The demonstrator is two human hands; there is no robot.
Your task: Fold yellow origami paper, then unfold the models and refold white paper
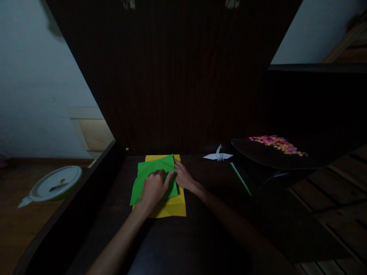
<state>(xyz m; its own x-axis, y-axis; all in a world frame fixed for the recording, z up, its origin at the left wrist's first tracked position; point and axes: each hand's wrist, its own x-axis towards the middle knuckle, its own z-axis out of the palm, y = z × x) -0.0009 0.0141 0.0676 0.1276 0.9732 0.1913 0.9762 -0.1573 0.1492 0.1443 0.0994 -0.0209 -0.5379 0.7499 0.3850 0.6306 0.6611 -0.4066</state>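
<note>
A green paper sheet lies on top of a yellow sheet on a dark table. My left hand rests flat on the green paper, fingers pointing toward its right edge. My right hand presses on that right edge of the green paper, fingertips near its upper right corner. Both hands touch the paper rather than lift it.
A white folded paper crane sits to the right, beside a thin green stick. A dark tray with several small colourful pieces stands at the right. A white lidded container lies on the floor at the left.
</note>
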